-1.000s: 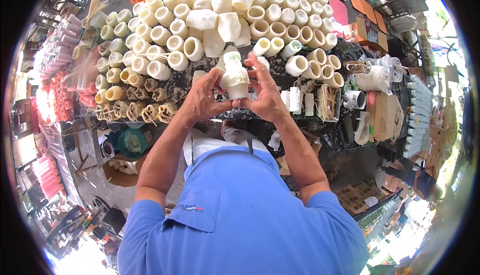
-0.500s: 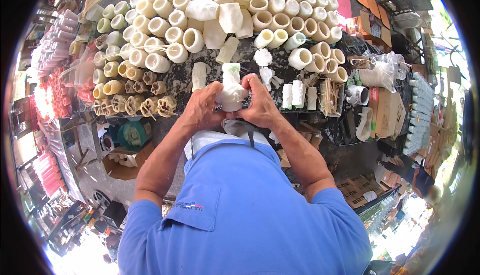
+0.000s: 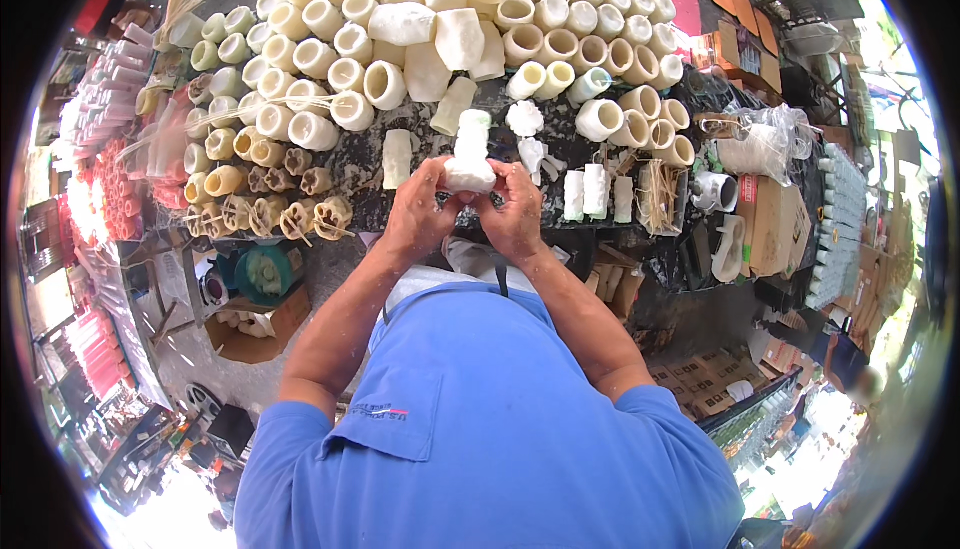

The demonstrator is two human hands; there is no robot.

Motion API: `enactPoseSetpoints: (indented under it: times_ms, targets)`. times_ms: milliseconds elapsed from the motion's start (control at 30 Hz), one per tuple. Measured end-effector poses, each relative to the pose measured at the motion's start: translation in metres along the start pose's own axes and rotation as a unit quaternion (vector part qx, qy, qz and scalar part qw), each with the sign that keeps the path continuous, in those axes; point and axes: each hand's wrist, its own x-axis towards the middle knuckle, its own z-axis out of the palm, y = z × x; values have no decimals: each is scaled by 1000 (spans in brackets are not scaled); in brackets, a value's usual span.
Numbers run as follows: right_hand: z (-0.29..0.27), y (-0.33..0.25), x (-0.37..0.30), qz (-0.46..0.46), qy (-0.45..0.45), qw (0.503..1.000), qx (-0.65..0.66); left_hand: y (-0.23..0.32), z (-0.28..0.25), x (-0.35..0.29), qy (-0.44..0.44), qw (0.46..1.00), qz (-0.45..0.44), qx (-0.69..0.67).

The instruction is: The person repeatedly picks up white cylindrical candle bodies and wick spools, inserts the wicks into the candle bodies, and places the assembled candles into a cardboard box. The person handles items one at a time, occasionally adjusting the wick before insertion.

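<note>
Between my two hands is a white lumpy wax piece [image 3: 469, 175], broad at the near end, with a narrower rough cylinder rising from its far side. My left hand [image 3: 422, 211] grips its left side, and my right hand [image 3: 513, 211] holds the right, with the fingertips of both meeting below it. To the left on the dark table lies a pale rough candle [image 3: 397, 158]. Beyond the held piece lies another pale cylinder [image 3: 455, 106]. White wax lumps [image 3: 525, 119] sit just to the right, and small white candles [image 3: 595, 192] stand farther right.
Rows of hollow cream wax cylinders [image 3: 384, 85] cover the far side of the dark table [image 3: 365, 171]. A clear container of thin sticks [image 3: 660, 199] stands at the right, near a cardboard box [image 3: 777, 224]. Below on the left is a green tub [image 3: 265, 271].
Both hands have turned the wax piece and drawn closer together beneath it. Its cylinder has shifted slightly right and farther away, and the broad part now shows less of its smooth near end.
</note>
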Motion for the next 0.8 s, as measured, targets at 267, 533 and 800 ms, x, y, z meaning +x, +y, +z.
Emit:
enactPoseSetpoints:
  times_ms: [267,533,800]
  targets:
    - [-3,18,-14,119,-114,985,-43,-34,9,-23,-97,985,-139,18]
    - [24,55,-35,235,-54,970,-35,-55,32,-31,-84,990,-96,55]
    - [11,58,-44,94,-43,994,-20,-94,26,-25,-77,625,-570,-527]
